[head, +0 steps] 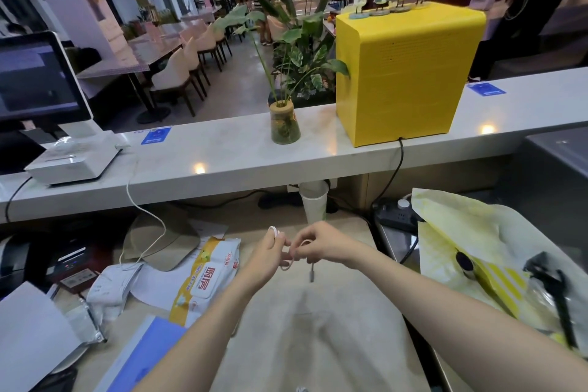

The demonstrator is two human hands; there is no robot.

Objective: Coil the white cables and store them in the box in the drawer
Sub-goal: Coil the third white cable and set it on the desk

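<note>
Both my hands are raised over the beige desk (318, 328) with a thin white cable (288, 266) between them. My left hand (270, 253) holds small loops of the cable, a bit of white showing above its fingers. My right hand (315, 245) pinches the cable close to the left hand, and the cable's grey plug end (312, 275) hangs down below it. A second white cable (140, 207) runs from the white printer down to the desk at the left. No drawer or box is in view.
A wet-wipes pack (203, 280), a silvery pouch (111, 289) and papers lie on the left. A yellow-white plastic bag (477, 248) with black items lies right. A paper cup (313, 204), power strip (394, 212), yellow case (407, 73) and plant vase (284, 124) stand beyond.
</note>
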